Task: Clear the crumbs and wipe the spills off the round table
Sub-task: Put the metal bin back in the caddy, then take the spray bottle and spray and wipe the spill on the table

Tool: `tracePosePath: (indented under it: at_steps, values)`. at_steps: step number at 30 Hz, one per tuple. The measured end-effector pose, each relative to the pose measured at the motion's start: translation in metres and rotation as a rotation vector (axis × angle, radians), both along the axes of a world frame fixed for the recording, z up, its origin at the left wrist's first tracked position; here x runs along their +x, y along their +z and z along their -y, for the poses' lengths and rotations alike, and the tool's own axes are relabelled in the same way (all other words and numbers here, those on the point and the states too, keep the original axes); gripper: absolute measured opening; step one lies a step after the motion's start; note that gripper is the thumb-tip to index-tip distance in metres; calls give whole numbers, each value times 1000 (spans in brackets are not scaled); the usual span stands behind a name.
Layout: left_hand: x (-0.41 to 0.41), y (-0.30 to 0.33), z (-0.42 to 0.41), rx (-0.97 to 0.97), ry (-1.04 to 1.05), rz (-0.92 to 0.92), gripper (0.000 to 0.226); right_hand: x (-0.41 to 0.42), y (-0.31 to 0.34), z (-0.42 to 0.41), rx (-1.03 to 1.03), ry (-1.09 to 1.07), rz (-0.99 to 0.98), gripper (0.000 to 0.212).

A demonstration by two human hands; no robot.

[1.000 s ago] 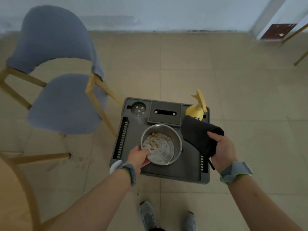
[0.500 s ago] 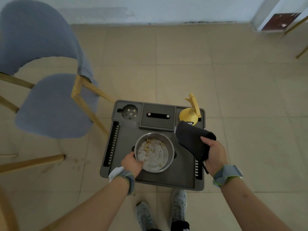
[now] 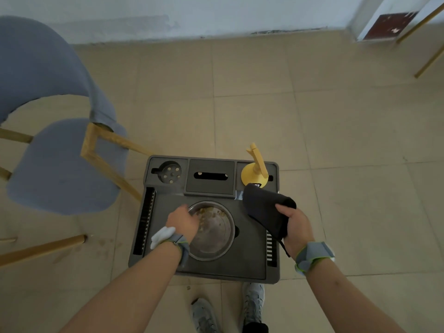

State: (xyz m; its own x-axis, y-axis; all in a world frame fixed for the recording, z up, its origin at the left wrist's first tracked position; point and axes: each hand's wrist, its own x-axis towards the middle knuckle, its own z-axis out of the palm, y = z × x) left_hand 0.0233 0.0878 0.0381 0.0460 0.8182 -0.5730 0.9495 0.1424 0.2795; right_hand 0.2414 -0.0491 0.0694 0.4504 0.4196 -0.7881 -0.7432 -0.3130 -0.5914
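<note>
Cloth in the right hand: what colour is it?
Dark grey, nearly black. The cloth, gripped by the right hand, shows in the head view.

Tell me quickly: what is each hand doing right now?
Left hand: over the metal bowl's rim; grip cannot be told.
Right hand: closed, holding the dark cloth.

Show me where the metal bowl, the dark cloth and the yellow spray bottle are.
metal bowl (image 3: 216, 246): head view, bare inner bottom.
dark cloth (image 3: 264, 207): head view, middle of the fold.
yellow spray bottle (image 3: 249, 175): head view, round yellow body.
</note>
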Motion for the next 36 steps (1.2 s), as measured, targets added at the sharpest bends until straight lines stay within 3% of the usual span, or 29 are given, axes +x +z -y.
tracePosePath:
  at_steps: [4, 9, 12, 16, 19, 22, 24, 27, 34, 36]
  values:
    - [32, -3, -9, 14, -65, 114, 52, 9, -5, 0, -40, 24, 23, 13]
    - [61, -2, -11, 49, -66, 207, 50, 6, -14, 0, 37, 267, 302, 26]
    - [77, -2, -9, 45, -69, 229, 47, -5, -30, 6, -12, 570, 568, 39]
    - [90, -4, -4, 53, -84, 299, 40, -28, -67, 17, -48, 1241, 1026, 62]
    - [96, -6, 3, 63, -106, 362, 40, -41, -91, 30, -124, 1547, 1126, 68]
    - [100, -8, 6, 68, -150, 395, 41, -45, -97, 33, -183, 1675, 1146, 75]
    - [102, -9, 7, 79, -181, 398, 42, -42, -90, 27, -154, 1646, 1067, 73]
    - [107, -7, 7, 78, -197, 401, 45, -26, -70, 13, -124, 1313, 909, 59]
    - [116, -4, 6, 88, -169, 402, 35, 7, -45, -19, -149, 781, 1105, 28]
    - [113, -9, 10, 86, -157, 325, 27, 16, -44, -32, -159, 660, 1088, 29]
